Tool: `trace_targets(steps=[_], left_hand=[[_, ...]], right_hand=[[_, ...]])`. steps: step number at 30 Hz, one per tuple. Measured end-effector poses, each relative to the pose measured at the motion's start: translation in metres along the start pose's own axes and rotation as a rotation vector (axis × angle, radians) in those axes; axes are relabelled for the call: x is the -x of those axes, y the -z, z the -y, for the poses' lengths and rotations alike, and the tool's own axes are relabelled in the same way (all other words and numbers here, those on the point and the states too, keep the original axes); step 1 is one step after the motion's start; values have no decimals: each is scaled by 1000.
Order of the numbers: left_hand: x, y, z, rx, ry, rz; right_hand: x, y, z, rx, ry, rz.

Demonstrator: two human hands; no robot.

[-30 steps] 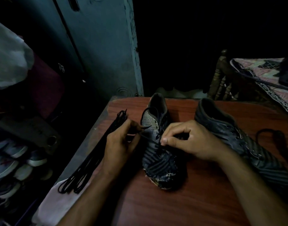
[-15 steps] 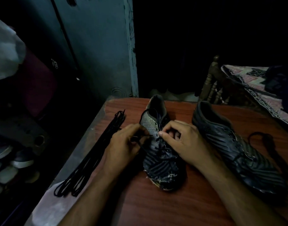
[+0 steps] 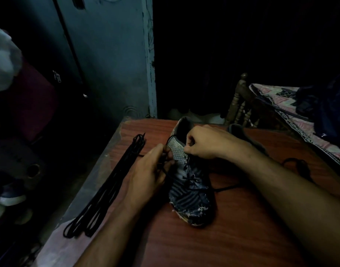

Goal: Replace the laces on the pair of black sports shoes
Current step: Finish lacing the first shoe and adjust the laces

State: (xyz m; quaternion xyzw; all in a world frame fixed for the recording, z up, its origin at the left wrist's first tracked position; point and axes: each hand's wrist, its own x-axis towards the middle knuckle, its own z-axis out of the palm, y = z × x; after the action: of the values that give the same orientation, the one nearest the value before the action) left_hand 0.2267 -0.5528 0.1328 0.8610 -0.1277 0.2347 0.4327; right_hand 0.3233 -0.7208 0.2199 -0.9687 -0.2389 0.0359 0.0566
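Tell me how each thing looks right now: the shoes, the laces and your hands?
Near shoe: upright on the table, lace partly threaded.
Lace in the shoe: loose, ends held.
Left hand: pinching a lace end.
Right hand: fingers curled at the shoe's top, pinching the lace.
Second shoe: mostly hidden behind the right arm.
Spare laces: bundled, lying flat, untouched.
Lace at far right: loose on the table.
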Motion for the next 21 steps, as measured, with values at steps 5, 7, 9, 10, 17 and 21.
trace_targets(steps=[5,7,9,10,17,21], left_hand=[[1,1,-1,-11,8,-15],[2,2,0,-4,25,3],[3,3,1,-4,51,17],[2,3,2,4,59,21],[3,3,1,133,76,82],[0,1,6,124,83,56]], right_hand=[[-7,19,1,-141,149,230],[-6,18,1,-134,199,184],[-3,11,1,-139,235,105],[-1,7,0,-143,251,75],[23,-34,-12,-423,198,-153],[32,-52,-14,-468,201,-263]])
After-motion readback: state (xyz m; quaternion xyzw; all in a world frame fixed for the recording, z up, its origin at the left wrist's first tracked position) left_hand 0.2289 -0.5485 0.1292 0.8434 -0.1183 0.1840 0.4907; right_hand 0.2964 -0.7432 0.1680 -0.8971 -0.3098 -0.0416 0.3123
